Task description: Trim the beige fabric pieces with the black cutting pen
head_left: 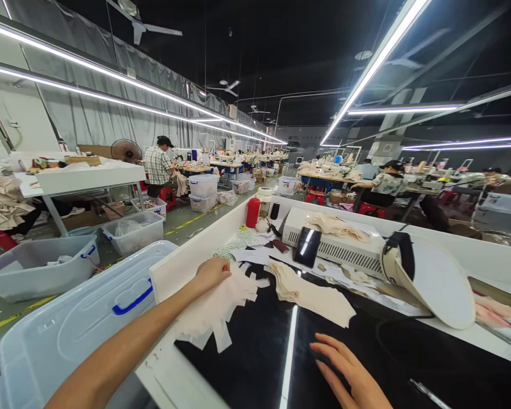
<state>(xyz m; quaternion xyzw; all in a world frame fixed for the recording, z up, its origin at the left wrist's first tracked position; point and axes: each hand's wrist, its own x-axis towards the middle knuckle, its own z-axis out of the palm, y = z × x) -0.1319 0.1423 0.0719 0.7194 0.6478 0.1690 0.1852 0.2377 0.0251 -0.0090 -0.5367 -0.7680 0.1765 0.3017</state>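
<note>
- Two hands of yours in view, well apart: left hand (213, 274) and right hand (349, 369).
- One loose pile of pale fabric pieces (221, 307), beneath your left hand, lying across the left edge of the black work surface (255, 363); pieces overlap, exact count not readable.
- One neater stack of cream pieces (319, 298) on the same surface, just right of that pile; layers fanned at its left end, count again not readable.
- One more bunch of cream fabric (338, 225), on top of one white vented machine (332, 244).
- One phone (307, 246), leaning against the machine's front; one pen (428, 393), near the lower right corner.
- One red bottle (252, 212), upright at the far corner; one white visor (443, 278) with a dark strap, right of the machine.
- One lidded bin (111, 335) with a blue handle, beside your left arm.
- Left pose: arm stretched forward from lower left, fingers curled down at the pile's upper edge; cannot tell whether they pinch a piece.
- Right pose: entering from the bottom, fingers extended leftward and slightly spread, nothing held, below the cream stack and apart from it.
</note>
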